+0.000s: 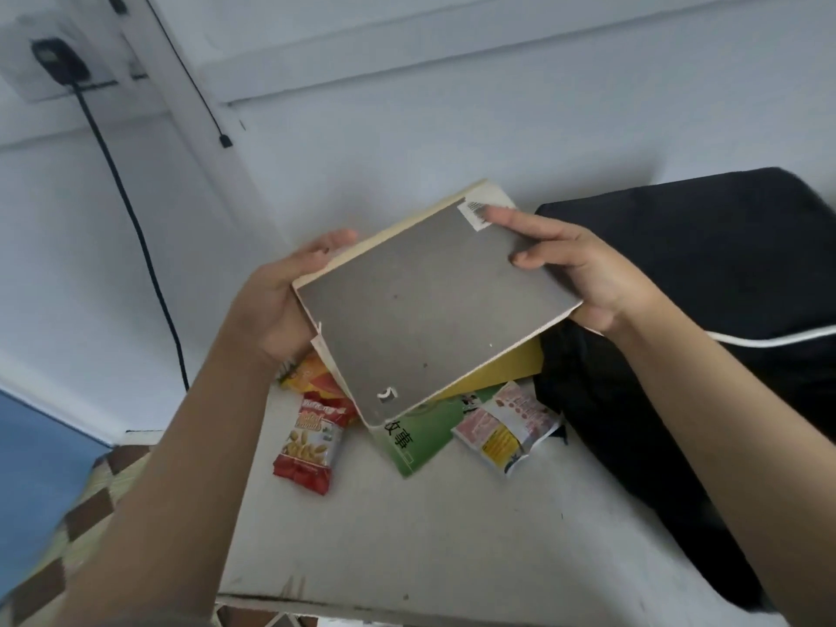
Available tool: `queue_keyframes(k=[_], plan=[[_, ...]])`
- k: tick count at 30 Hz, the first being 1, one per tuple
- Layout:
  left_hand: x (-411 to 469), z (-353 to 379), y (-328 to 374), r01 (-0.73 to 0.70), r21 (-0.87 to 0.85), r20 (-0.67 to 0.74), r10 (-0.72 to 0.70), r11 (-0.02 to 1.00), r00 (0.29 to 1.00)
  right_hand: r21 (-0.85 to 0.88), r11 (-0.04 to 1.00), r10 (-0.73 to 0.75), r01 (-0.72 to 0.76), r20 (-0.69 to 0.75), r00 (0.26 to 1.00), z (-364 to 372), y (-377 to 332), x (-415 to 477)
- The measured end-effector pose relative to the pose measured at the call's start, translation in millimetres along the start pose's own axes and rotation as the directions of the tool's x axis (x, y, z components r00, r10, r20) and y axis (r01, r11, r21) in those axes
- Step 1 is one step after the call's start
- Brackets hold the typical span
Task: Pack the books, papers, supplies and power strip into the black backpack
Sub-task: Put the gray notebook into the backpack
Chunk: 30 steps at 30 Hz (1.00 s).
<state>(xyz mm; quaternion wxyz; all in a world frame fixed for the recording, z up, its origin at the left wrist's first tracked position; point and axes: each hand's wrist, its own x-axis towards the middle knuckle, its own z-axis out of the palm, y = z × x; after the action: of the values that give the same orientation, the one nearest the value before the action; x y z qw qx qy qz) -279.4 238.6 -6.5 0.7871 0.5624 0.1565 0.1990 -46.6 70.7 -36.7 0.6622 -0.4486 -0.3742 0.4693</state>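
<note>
White table: snack packets, green book, black backpack.

Soft, even daylight, faint shadows, slight overall blur, wide-angle bending at edges.

white walls; wall socket upper left with black cable hanging down. white table. blue floor; checkered mat.

Desk, near half: bare, your hands pass freely. Middle: red snack packet, green book, white sachet block you. Right: black backpack fills the edge.
</note>
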Motion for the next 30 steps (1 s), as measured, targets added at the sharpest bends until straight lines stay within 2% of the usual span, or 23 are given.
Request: queue_keyframes(k=[2, 6, 9, 12, 15, 18, 20, 25, 30], plan=[[7.0, 4.9, -11.6, -0.072, -0.049, -0.036, 0.07, 0.996, 0.997, 0.033, 0.999, -0.019, 0.021, -0.082, 0.996, -6.9, 1.2, -8.4], [22.3, 24.2, -25.1, -0.111, 0.124, -0.087, 0.122, 0.986, 0.989, 0.039, 0.997, -0.059, 0.066, -0.165, 0.985, -15.8, 1.9, -34.8], [32.1, 40.8, -28.0, -0.142, 0.147, -0.055, 0.151, 0.979, 0.987, 0.039, 0.993, -0.095, 0.109, -0.264, 0.96, -21.2, 3.9, -59.4], [43.7, 58.2, -33.5, -0.098, 0.272, 0.025, 0.095, 0.957, 0.995, 0.035, 0.988, -0.126, 0.15, -0.377, 0.918, -28.5, 6.0, -85.5], [56.7, 78.4, -40.6, -0.044, 0.434, 0.13, -0.014, 0.9, 0.991, -0.014, 0.992, -0.12, 0.125, -0.412, 0.903, -37.3, 3.2, -116.5], [69.0, 102.5, -45.6, -0.044, 0.472, 0.245, -0.084, 0.88, 0.966, -0.093, 0.994, -0.087, 0.053, -0.408, 0.909, -42.7, -2.2, -149.9], [75.9, 120.5, -47.8, -0.053, 0.473, 0.315, -0.113, 0.88, 0.942, -0.127, 0.991, -0.088, 0.033, -0.458, 0.884, -46.3, -3.8, -168.9], [93.4, 162.1, -62.2, -0.134, 0.499, 0.423, -0.106, 0.856, 0.9, -0.003, 0.989, -0.116, 0.151, -0.651, 0.75, -52.5, -0.7, -205.8], [91.4, 190.3, -88.3, -0.187, 0.543, 0.412, -0.065, 0.819, 0.909, 0.036, 0.935, -0.155, 0.352, -0.852, 0.5, -56.2, 7.6, -234.5]])
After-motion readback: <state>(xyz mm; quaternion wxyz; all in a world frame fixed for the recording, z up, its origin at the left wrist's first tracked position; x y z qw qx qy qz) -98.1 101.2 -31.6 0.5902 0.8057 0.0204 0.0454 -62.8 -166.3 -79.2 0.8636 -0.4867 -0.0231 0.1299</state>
